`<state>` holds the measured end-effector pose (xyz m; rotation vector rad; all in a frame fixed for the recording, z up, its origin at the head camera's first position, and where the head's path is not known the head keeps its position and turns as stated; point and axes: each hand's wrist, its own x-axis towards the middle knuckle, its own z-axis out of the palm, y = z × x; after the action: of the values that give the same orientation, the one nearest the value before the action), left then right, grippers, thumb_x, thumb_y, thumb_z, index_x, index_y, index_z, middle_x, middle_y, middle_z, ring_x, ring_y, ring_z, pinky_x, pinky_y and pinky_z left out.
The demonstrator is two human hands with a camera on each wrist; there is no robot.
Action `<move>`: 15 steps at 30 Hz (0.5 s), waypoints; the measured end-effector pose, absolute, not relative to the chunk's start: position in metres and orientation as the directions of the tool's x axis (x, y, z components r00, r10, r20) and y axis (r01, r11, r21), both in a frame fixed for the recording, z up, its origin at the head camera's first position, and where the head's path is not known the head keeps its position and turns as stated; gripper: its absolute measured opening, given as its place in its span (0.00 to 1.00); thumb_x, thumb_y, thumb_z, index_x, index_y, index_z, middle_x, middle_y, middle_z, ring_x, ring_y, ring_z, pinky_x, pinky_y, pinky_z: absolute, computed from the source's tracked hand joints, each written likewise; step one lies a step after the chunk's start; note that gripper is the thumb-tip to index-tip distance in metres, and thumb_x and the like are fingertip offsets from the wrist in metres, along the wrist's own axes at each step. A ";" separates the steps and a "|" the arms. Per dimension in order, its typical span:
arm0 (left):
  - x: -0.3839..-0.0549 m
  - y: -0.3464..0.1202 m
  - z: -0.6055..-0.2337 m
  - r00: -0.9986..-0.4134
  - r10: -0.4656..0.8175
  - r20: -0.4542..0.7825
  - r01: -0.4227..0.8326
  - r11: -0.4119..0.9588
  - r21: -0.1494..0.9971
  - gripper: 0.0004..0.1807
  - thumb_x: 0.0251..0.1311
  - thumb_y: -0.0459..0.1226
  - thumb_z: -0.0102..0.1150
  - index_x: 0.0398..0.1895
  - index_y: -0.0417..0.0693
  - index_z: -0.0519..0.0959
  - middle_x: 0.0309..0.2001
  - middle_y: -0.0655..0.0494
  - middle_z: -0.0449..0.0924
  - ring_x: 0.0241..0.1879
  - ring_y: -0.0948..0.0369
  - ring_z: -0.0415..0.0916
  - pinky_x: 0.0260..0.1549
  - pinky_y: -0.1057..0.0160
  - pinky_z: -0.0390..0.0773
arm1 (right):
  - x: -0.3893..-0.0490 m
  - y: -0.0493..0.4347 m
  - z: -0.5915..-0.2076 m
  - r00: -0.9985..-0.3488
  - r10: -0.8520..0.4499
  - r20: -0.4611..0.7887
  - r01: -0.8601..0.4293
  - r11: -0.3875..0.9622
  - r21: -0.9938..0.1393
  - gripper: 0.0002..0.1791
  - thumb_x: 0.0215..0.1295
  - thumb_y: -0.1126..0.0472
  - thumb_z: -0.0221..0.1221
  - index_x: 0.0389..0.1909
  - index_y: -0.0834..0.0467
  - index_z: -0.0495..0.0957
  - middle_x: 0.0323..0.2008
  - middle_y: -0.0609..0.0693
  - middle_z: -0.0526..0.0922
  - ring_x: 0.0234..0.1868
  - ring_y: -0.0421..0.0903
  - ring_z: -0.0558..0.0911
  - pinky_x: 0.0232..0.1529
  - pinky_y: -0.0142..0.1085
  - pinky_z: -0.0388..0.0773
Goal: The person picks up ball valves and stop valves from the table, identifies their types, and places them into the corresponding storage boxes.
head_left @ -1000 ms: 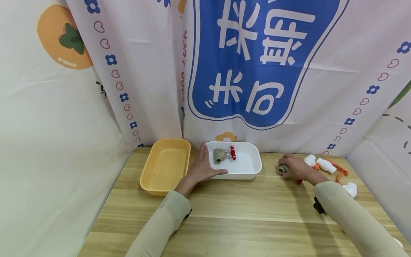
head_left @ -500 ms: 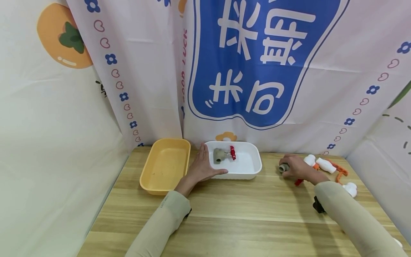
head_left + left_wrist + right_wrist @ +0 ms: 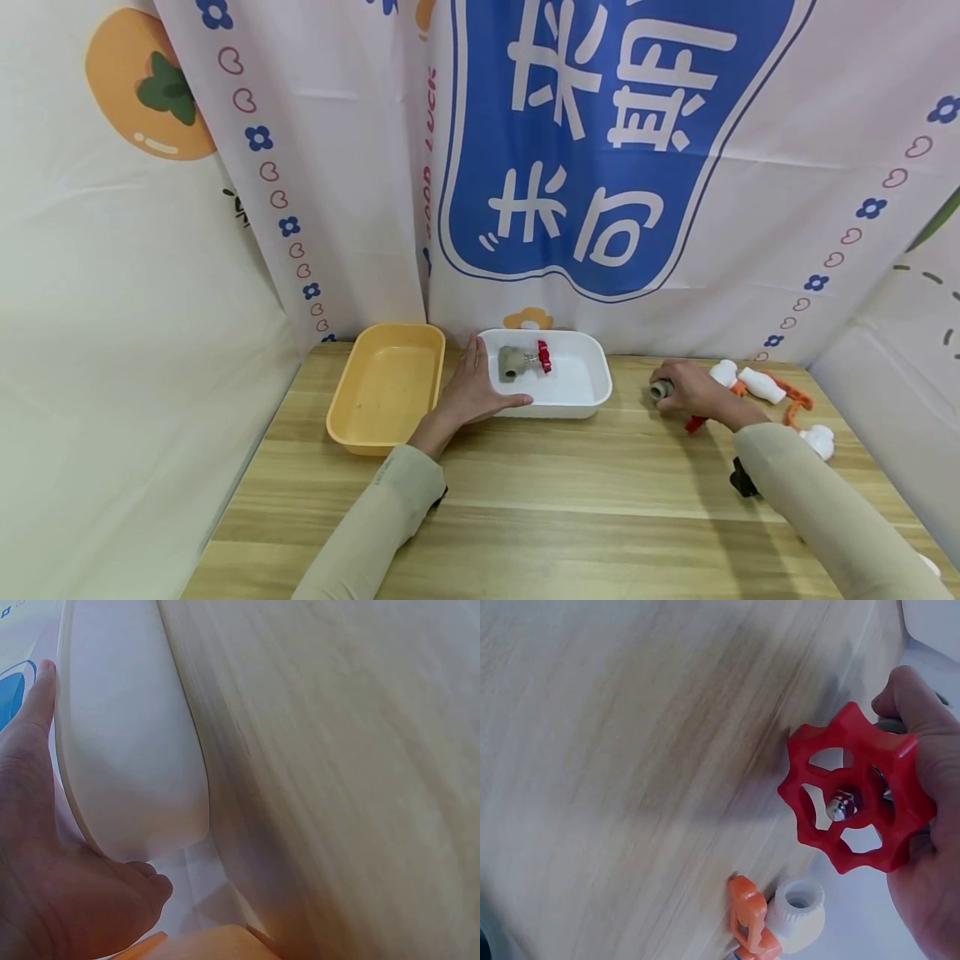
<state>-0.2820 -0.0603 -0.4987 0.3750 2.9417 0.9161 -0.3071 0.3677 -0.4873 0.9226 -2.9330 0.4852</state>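
Note:
In the head view my left hand rests on the left end of a white tray, fingers along its end and thumb stretched along the front rim. A grey-beige stop valve with a red handwheel lies inside the tray. To the right, my right hand grips a second such valve by its body, close over the table. Its red handwheel faces the camera in the right wrist view, while the palm and fingers hide most of the body.
An empty yellow tray stands left of the white one. White pipe fittings and orange pieces lie at the right, beyond my right hand and beside the forearm. A printed cloth hangs behind the wooden table.
My right hand has turned the held valve slightly, and its red handwheel has come further into view below the hand. The left hand and the white tray stay in place.

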 end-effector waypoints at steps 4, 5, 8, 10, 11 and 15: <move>-0.282 -0.060 -0.498 -0.969 0.243 0.041 0.223 0.798 0.560 0.78 0.51 0.69 0.73 0.86 0.41 0.32 0.87 0.44 0.30 0.85 0.45 0.38 0.79 0.42 0.55 | -0.308 0.367 -0.484 -0.817 -0.559 0.139 -0.573 0.763 -0.300 0.14 0.46 0.68 0.77 0.36 0.61 0.87 0.33 0.49 0.83 0.31 0.41 0.76 0.31 0.35 0.76; -0.282 -0.060 -0.498 -0.969 0.244 0.044 0.226 0.798 0.559 0.78 0.51 0.69 0.73 0.86 0.40 0.32 0.87 0.44 0.30 0.85 0.45 0.39 0.79 0.42 0.55 | -0.308 0.367 -0.483 -0.818 -0.557 0.143 -0.572 0.762 -0.303 0.14 0.46 0.69 0.76 0.36 0.61 0.87 0.33 0.49 0.83 0.30 0.41 0.76 0.30 0.34 0.76; -0.282 -0.060 -0.498 -0.968 0.245 0.054 0.233 0.795 0.560 0.78 0.51 0.69 0.73 0.86 0.41 0.32 0.87 0.44 0.31 0.85 0.45 0.40 0.79 0.42 0.55 | -0.308 0.365 -0.479 -0.810 -0.566 0.154 -0.584 0.755 -0.297 0.16 0.47 0.70 0.77 0.39 0.63 0.87 0.34 0.51 0.84 0.31 0.41 0.77 0.30 0.35 0.77; -0.282 -0.060 -0.498 -0.967 0.247 0.057 0.236 0.792 0.563 0.78 0.51 0.68 0.73 0.86 0.41 0.32 0.87 0.44 0.32 0.85 0.45 0.40 0.79 0.42 0.54 | -0.307 0.364 -0.476 -0.803 -0.574 0.158 -0.594 0.753 -0.284 0.17 0.47 0.70 0.79 0.40 0.65 0.87 0.35 0.51 0.85 0.31 0.40 0.78 0.30 0.35 0.78; -0.282 -0.060 -0.497 -0.967 0.247 0.058 0.236 0.791 0.564 0.78 0.51 0.68 0.74 0.86 0.41 0.32 0.87 0.44 0.32 0.85 0.45 0.40 0.79 0.42 0.54 | -0.307 0.363 -0.474 -0.799 -0.579 0.163 -0.600 0.752 -0.273 0.18 0.48 0.70 0.79 0.41 0.65 0.87 0.36 0.52 0.85 0.31 0.41 0.78 0.30 0.36 0.78; -0.281 -0.060 -0.497 -0.967 0.247 0.053 0.233 0.792 0.564 0.78 0.51 0.68 0.73 0.86 0.39 0.33 0.87 0.42 0.32 0.85 0.44 0.39 0.79 0.41 0.54 | -0.306 0.360 -0.468 -0.767 -0.610 0.198 -0.641 0.726 -0.248 0.18 0.47 0.71 0.79 0.41 0.66 0.87 0.37 0.53 0.85 0.32 0.42 0.80 0.30 0.38 0.80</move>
<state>-0.2813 -0.0600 -0.4965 0.3958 2.9510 0.9243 -0.3062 0.3602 -0.4682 1.0263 -2.8227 0.4642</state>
